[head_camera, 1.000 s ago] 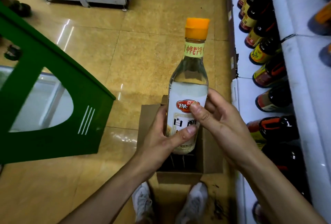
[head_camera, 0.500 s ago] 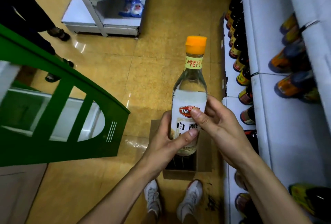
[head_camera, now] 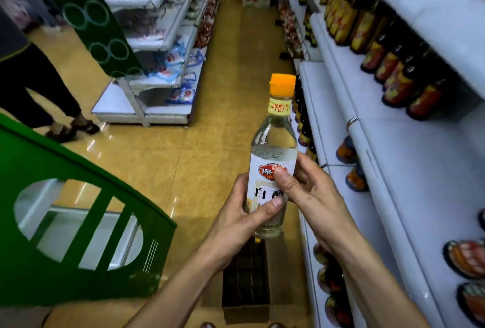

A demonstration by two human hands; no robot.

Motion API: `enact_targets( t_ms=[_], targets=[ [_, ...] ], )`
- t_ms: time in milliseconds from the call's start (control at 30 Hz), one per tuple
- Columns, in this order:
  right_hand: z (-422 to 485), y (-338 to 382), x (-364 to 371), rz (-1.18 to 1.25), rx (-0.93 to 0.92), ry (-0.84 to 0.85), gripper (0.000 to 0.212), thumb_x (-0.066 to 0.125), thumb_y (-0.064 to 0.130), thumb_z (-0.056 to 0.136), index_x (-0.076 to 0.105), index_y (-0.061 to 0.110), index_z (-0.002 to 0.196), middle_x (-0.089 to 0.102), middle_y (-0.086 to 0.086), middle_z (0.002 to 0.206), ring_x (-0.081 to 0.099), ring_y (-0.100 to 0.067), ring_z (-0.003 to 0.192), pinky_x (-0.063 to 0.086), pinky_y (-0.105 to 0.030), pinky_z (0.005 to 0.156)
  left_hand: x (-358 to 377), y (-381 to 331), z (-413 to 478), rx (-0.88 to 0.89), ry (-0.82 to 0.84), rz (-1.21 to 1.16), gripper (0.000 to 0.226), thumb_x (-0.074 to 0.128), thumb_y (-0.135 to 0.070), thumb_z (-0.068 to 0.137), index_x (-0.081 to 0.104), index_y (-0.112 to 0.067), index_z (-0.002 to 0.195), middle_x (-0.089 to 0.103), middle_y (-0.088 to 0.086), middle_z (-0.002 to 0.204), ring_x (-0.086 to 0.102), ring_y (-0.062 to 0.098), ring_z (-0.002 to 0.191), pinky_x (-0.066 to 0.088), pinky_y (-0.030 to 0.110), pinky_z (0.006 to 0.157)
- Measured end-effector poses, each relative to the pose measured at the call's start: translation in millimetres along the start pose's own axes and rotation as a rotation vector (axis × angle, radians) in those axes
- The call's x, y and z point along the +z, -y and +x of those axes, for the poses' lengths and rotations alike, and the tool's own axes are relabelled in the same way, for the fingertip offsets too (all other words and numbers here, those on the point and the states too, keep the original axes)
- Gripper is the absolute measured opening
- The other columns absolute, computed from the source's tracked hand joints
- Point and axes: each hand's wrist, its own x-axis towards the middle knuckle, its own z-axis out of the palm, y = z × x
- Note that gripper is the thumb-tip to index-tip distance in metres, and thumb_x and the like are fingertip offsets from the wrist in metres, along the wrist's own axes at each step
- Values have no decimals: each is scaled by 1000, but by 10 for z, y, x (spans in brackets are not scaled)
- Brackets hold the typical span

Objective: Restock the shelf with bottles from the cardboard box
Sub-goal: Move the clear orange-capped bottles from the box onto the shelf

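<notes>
Clear bottle with orange cap and white label (head_camera: 273,159) upright, long axis vertical, above open brown cardboard box (head_camera: 246,314) on floor. Left hand (head_camera: 244,220) grips lower body; right hand (head_camera: 312,196) pinches label. White shelf (head_camera: 409,170) lies rightward; right hand nearer.

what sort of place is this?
Likely a small grocery store aisle: white shelf of dark bottles on the right, racks of packaged goods on the left, and a clear bottle held over an open cardboard box on the tiled floor.
</notes>
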Motion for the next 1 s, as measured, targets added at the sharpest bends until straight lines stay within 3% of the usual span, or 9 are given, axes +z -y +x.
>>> enact_targets(
  t_ms=[167, 333, 467, 667, 800, 1000],
  targets=[
    [-118, 509, -294, -54, -81, -50, 42, 72, 44, 89, 66, 31, 128, 73, 7, 126, 66, -15, 124, 50, -51, 108, 329, -435, 4, 82, 58, 0, 49, 73, -32, 85, 55, -37, 130, 74, -7, 122, 70, 9, 115, 58, 29, 92],
    [-256, 1026, -643, -115, -179, -89, 43, 68, 45, 87, 66, 32, 127, 74, 10, 122, 68, -11, 119, 55, -45, 104, 735, -861, 52, 176, 111, 15, 52, 76, -43, 82, 57, -40, 129, 73, -9, 125, 68, 9, 119, 53, 31, 98],
    [-361, 1431, -935, -157, -280, -116, 39, 66, 45, 84, 67, 32, 121, 77, 14, 112, 72, -3, 106, 58, -23, 83, 1068, -1194, 110, 256, 157, 9, 48, 73, -37, 83, 57, -39, 128, 75, -8, 120, 69, 11, 115, 55, 33, 96],
    [-519, 1881, -1295, -191, -373, -201, 40, 66, 51, 81, 70, 35, 117, 78, 12, 112, 72, -7, 109, 57, -41, 97, 1506, -1610, 149, 350, 207, 19, 48, 73, -38, 83, 57, -36, 129, 76, -6, 118, 70, 14, 114, 57, 36, 96],
    [-639, 2114, -1499, -211, -420, -225, 39, 65, 49, 80, 69, 35, 117, 78, 13, 109, 73, -4, 105, 59, -34, 92, 1745, -1824, 170, 402, 258, 39, 52, 75, -43, 81, 57, -36, 129, 76, -4, 117, 71, 17, 112, 56, 41, 92],
    [-778, 2301, -1689, -249, -433, -306, 44, 65, 49, 81, 67, 36, 123, 78, 12, 111, 73, -5, 107, 60, -33, 90, 1979, -2035, 202, 441, 363, 46, 54, 73, -41, 82, 55, -35, 132, 75, -6, 121, 71, 13, 115, 54, 40, 102]
  ],
)
